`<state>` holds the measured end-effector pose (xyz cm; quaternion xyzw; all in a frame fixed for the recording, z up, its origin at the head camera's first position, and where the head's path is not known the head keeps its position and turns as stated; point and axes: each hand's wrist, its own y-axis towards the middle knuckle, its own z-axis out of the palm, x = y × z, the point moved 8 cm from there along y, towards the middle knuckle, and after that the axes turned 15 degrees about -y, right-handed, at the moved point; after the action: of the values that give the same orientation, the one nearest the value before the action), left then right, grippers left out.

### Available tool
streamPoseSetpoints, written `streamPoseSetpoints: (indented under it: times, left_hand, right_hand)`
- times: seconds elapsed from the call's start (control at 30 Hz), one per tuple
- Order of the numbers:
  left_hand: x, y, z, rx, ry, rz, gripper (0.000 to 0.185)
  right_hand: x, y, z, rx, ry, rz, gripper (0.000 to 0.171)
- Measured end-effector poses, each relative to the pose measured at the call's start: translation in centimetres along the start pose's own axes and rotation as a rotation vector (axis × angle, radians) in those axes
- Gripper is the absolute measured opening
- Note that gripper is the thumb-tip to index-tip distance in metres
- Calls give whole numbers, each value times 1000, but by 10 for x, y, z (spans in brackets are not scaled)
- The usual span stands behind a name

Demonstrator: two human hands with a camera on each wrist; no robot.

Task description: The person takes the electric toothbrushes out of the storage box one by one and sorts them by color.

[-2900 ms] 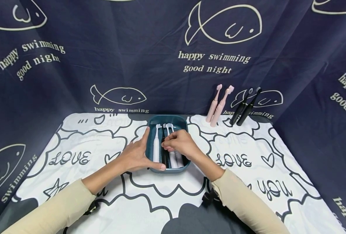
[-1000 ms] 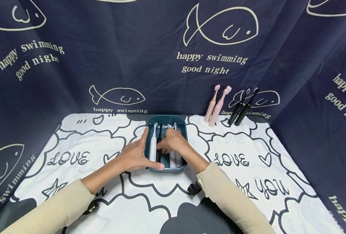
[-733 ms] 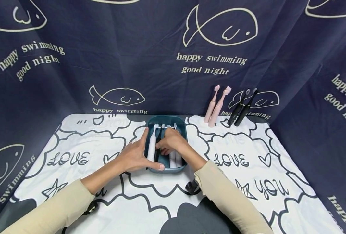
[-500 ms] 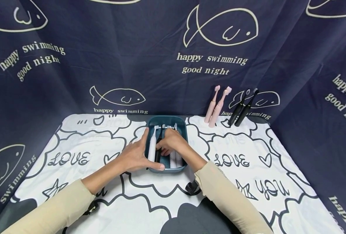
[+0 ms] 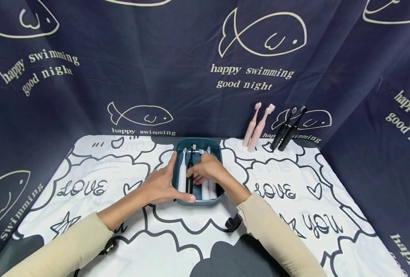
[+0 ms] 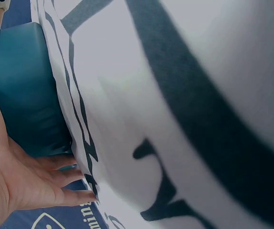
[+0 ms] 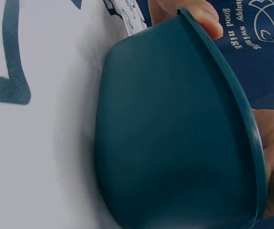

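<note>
A teal box (image 5: pixel 205 203) sits on the table with electric toothbrushes lying in it. My left hand (image 5: pixel 160 184) holds its left side, fingers spread along the outer wall (image 6: pixel 27 90) and thumb (image 7: pixel 206 21) over the near rim. Inside, my right hand (image 5: pixel 206 169) pinches a black toothbrush (image 5: pixel 190 186) by its handle, with the brush head pointing away. A white toothbrush (image 5: pixel 182 175) lies just left of it. Two more white ones (image 5: pixel 205 190) lie side by side at the right, partly hidden under the right hand.
Two pink toothbrushes (image 5: pixel 257 132) stand upright at the back right of the table, beside two black toothbrushes (image 5: pixel 284 134). A dark blue curtain (image 5: pixel 191 77) with fish prints hangs behind. A white patterned cloth (image 5: pixel 149 250) covers the table.
The right hand has shifted the black toothbrush leftward inside the box, away from the right-hand white pair; the left white one has shifted slightly left too. The left hand stays put.
</note>
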<state>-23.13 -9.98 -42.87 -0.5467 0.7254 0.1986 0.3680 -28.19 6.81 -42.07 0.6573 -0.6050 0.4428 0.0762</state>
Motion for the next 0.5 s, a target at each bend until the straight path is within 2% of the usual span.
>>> streamPoseSetpoints:
  times: [0.23,0.5]
  left_hand:
    - [0,-1,0,3,-4,-9,169]
    - [0,0,0,-1,-3,-10,170]
  right_hand:
    - [-4,-1,-1,8,119,-14,12]
    - [-4,-4,-2,14,193,-54,19]
